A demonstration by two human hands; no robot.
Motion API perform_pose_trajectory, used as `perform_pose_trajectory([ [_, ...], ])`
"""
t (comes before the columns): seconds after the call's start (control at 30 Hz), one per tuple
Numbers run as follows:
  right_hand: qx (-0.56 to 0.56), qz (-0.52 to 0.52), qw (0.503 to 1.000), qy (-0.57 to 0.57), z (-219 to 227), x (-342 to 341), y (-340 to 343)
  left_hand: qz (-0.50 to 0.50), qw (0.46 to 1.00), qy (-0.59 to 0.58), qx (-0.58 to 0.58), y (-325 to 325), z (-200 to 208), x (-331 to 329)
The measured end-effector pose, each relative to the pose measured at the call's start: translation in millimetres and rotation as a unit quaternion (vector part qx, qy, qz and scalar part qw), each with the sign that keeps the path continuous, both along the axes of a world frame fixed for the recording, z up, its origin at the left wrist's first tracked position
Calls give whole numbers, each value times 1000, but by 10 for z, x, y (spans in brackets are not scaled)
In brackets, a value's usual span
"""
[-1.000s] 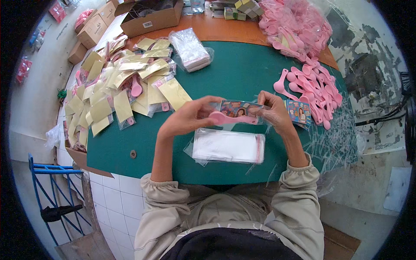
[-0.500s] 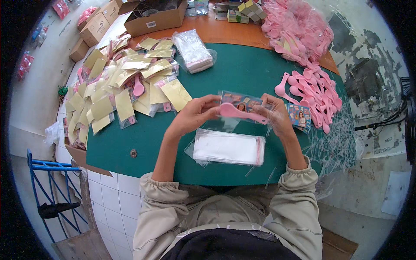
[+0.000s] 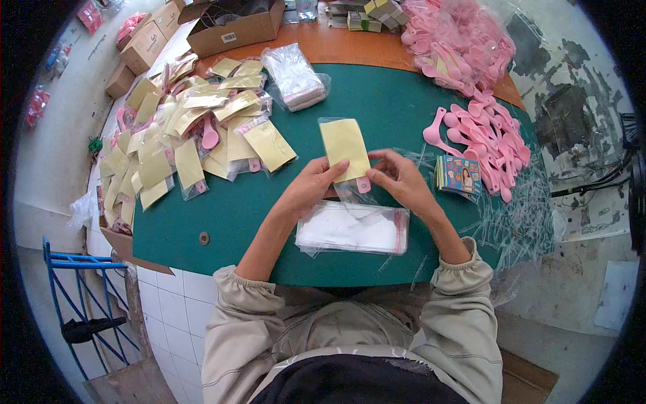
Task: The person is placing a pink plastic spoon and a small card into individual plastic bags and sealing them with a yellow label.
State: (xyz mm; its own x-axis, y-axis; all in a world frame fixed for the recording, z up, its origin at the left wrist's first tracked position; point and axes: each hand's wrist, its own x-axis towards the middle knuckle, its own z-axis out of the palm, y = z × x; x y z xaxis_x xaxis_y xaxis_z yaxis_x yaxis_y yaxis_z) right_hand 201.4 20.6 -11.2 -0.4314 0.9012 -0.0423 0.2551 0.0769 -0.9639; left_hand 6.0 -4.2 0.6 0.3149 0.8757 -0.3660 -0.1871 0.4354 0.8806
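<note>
My left hand (image 3: pixel 313 182) pinches a clear plastic packet with its thumb on the front. Inside is a card (image 3: pixel 344 145) with its plain yellow back facing up, and the pink tip of a measuring spoon (image 3: pixel 363 184) shows below it; the rest of the spoon is hidden. At the packet's right edge are the curled fingers of my right hand (image 3: pixel 406 183), closed on its side near the spoon tip. Below both hands lies a stack of clear plastic bags (image 3: pixel 353 229). Picture cards (image 3: pixel 460 175) are stacked right of my right hand.
Filled packets with yellow cards (image 3: pixel 188 121) are heaped at the left. Loose pink spoons (image 3: pixel 484 141) lie at the right, under a big bag of spoons (image 3: pixel 461 40). Another bundle of clear bags (image 3: pixel 295 75) lies further back, near an open cardboard box (image 3: pixel 232 34). Plastic strips (image 3: pixel 515 222) litter the right edge.
The spoon and picture card were held sideways, picture showing. Now the packet is turned upright with the yellow back up, and my right hand has shifted left and down to its edge.
</note>
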Motion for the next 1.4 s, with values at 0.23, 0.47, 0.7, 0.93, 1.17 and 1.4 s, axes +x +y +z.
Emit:
perform_pose_trajectory([
  [0.23, 0, -76, 996, 43, -57, 1, 107, -23, 1000, 2, 21, 2, -48, 15],
  [0.47, 204, -139, 955, -163, -1, -6, 80, -72, 982, 134, 108, -12, -62, -64],
  [0.7, 289, 57, 936, -195, 145, -124, -202, -99, 985, 129, 62, -38, 17, -55],
  [0.93, 328, 55, 916, -224, 125, -179, -265, -70, 994, 78, 24, -36, -12, -46],
  [1.17, 401, 83, 887, -211, 103, -260, -309, -58, 985, 115, 114, -25, -75, -16],
  [1.4, 157, 41, 985, 62, 195, 138, -16, 43, 986, 123, 99, 43, -4, -96],
])
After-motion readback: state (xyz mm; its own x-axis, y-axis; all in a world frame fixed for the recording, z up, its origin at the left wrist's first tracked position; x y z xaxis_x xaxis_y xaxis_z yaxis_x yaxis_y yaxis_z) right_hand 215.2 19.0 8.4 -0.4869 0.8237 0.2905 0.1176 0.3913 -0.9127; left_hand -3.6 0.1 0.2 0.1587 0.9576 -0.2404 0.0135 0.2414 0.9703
